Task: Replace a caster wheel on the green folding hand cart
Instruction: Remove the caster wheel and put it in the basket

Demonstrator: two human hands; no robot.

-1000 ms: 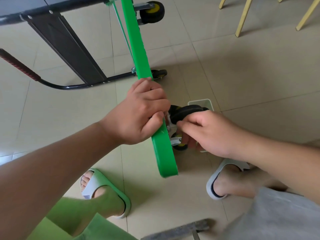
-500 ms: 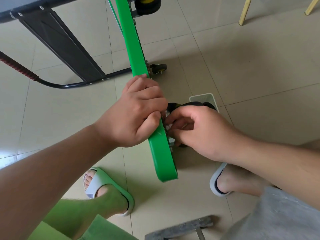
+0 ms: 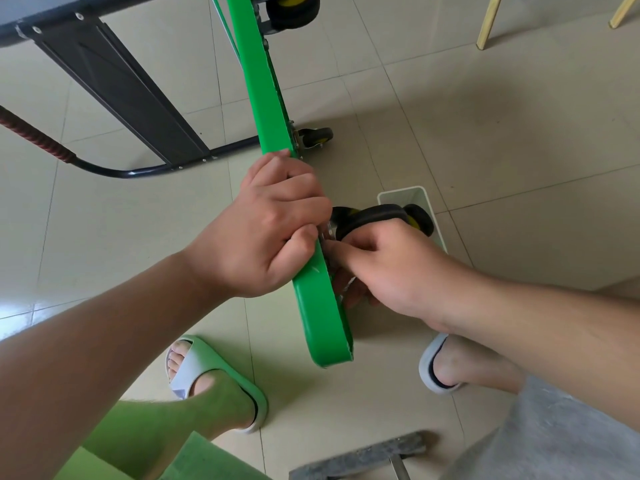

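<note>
- Caster (image 3: 377, 216) sat against the cart (image 3: 320, 306) near its lower corner; the cart stood on edge over the floor.
- Right hand (image 3: 391, 268) curled round the caster's mount, probably seating or fastening it.
- Left hand (image 3: 263, 230) gripped the cart's edge, likely to steady it.
- Fastener hidden by fingers; tray (image 3: 420, 195) partly covered.

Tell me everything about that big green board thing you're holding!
The green cart board is bright, smooth and shiny, like painted metal or plastic, with a few small scratches. It is turned on its edge and tilted, running from the top of the picture down to a rounded corner between the feet. The left hand grips its edge. On its right side the right hand holds a black caster wheel against it. A small wheel and a bigger wheel sit farther up.
</note>
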